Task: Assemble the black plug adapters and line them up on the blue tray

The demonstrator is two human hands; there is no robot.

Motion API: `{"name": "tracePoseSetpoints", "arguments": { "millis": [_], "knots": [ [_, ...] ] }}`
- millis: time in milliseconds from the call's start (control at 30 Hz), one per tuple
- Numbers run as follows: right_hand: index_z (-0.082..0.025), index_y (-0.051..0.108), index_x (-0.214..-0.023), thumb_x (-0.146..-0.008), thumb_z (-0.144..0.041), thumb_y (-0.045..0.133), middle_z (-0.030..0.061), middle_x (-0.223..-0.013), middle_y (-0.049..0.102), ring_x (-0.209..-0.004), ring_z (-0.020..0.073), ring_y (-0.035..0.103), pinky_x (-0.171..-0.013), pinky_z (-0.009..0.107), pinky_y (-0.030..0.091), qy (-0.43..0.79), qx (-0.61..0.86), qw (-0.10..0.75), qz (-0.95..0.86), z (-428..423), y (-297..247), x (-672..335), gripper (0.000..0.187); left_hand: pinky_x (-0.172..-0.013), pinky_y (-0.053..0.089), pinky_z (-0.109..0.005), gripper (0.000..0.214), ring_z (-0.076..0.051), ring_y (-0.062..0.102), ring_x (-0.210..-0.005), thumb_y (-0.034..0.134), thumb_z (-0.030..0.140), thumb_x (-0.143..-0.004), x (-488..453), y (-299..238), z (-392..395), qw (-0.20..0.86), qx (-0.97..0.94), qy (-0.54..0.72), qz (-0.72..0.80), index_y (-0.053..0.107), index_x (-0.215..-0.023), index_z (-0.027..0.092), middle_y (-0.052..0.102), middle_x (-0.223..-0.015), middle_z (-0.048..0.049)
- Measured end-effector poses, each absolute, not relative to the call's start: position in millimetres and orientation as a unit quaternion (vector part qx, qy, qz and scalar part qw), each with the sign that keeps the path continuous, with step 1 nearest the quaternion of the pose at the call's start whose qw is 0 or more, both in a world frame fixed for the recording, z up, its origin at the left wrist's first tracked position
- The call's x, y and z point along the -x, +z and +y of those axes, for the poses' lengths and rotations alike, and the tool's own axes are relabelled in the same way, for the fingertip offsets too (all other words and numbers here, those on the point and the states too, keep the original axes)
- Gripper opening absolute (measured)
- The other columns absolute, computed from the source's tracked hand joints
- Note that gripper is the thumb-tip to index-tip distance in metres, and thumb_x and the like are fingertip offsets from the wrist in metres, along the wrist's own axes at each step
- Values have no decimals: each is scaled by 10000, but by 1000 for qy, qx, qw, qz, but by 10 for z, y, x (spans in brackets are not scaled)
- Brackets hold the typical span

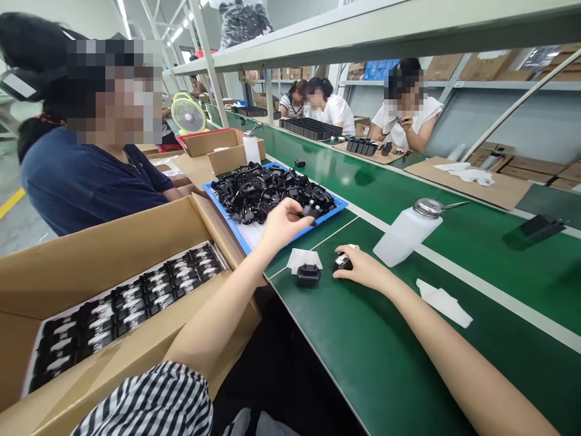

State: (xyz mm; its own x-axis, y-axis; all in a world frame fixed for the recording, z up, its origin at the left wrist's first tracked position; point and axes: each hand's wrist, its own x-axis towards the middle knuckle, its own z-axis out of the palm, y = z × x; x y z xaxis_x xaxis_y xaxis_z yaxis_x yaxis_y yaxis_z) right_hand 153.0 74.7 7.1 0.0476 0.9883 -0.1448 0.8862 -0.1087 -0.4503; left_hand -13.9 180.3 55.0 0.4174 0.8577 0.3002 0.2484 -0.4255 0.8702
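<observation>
a long factory line under metal shelving, its green tabletop (408, 363) running past several seated people. the landmark here is the blue tray (338, 204), heaped with black plastic adapter parts (263, 191).

the left hand (284, 224) reaches over the near edge of the blue tray, fingers curled round one black part (311, 210) at the tray's near right corner, thumb and forefinger pinching it. the right hand (361, 269) rests on the tabletop in front of the blue tray, fingers loosely closed over a small dark and silver piece (344, 261); how firmly it grips i cannot tell. just left of that hand, a black adapter (308, 274) stands on the tabletop beside a white wipe (303, 257). right of the blue tray stands a white dispenser bottle (406, 233) with a metal top. left of the tray, an open cardboard box (113, 260) holds neat rows of finished pieces, and a person in a dark shirt (86, 181) sits behind it.

the pile is tangled, so lifting one part could likely drag neighbours over the tray's low rim. the bottle sits near the right forearm; a careless sweep could probably tip it.
</observation>
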Motion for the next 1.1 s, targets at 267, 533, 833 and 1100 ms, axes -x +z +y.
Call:
{"name": "tracePoseSetpoints", "arguments": {
  "millis": [267,533,833,1100],
  "knots": [
    [-182,315,-1158,-660,-341,494,90,-1035,446,-804,189,491,-640,317,421,324,619,378,-608,614,462,-1619,553,-509,403,-151,203,-127,595,-636,550,169,-652,-149,502,1361,780,-525,257,222,354,-609,143,556,-640,11],
    [-251,493,-969,-562,-300,618,-5,-797,521,-602,99,472,-498,216,375,512,429,563,-487,554,544,-1578,429,-558,436,-151,132,-81,584,-613,345,167,-801,-211,620,1308,858,-465,161,145,466,-777,121,590,-673,-31],
    [-184,505,-776,-607,-263,552,-8,-653,530,-537,134,494,-450,250,400,314,616,435,-578,657,370,-1750,192,-770,376,-334,248,-235,476,-935,479,229,-711,-157,628,1135,214,-877,228,365,474,-937,128,525,-991,-115],
    [-188,524,-903,-666,-171,513,37,-835,528,-738,178,500,-672,333,439,136,706,328,-614,721,270,-1784,238,-769,324,-426,414,-256,530,-793,551,400,-636,-397,541,1204,86,-935,-60,339,498,-944,129,588,-827,-118]
  ]
}}
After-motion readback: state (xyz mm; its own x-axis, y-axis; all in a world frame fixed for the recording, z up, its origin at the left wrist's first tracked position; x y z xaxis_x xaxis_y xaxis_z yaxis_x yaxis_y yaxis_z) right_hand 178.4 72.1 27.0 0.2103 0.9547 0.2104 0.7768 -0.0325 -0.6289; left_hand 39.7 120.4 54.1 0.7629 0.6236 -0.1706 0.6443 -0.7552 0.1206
